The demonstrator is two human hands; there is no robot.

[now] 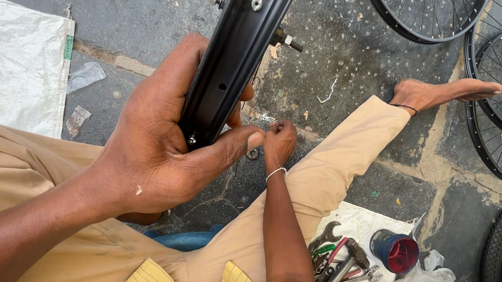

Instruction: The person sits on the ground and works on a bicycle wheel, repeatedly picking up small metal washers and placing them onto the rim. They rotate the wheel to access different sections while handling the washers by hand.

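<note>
Near the middle, the left hand (151, 153) clamps a black metal wheel rim (237, 54) upright; just right, the right hand (278, 141) pinches something small, likely a spoke fitting. Seating it next calls for steady alignment.

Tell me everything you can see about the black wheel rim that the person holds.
The black rim looks like glossy painted metal, seen edge-on and standing nearly upright, its top cut off by the picture. Its inner face shows small holes and a silver rivet. A threaded axle with nuts sticks out on both sides behind it. The left hand grips its lower end, thumb across the front. The right hand is lower down, beside it; whether it touches is unclear.
</note>
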